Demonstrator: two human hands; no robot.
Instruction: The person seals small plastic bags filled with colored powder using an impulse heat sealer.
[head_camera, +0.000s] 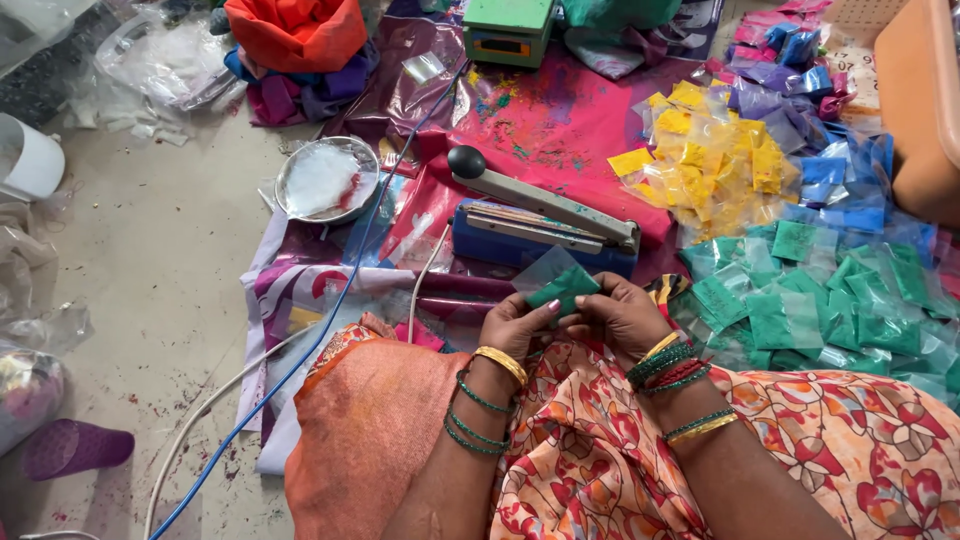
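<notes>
I hold a small clear packet of green powder (563, 286) in the middle of the frame, just above my lap. My left hand (518, 325) pinches its left side and my right hand (622, 315) pinches its right side, so both hands are closed on it. The packet's top edge sits just below the blue heat sealer (540, 228), close to it but not touching as far as I can see. The sealer's long arm with the black knob (466, 161) is tilted up.

There is bare grey floor (160, 260) on the left side of the frame, with lots of room there. A blue cable (330, 310) and a white cable (230, 390) run across it toward the lower left. On the right there is little room (packets are piled right up to my knee).

A pile of green packets (820, 300) lies at the right. Yellow packets (710, 160) lie above them, and blue packets (850, 190) and purple ones (780, 80) are in the upper right.

A round metal bowl (288, 172) sits at the upper left of the sealer, with white plastic bits inside and a red smear. A green box-shaped scale (508, 30) is at the top middle. A white cup (30, 160) stands at the left edge. I cannot see what is in it.
</notes>
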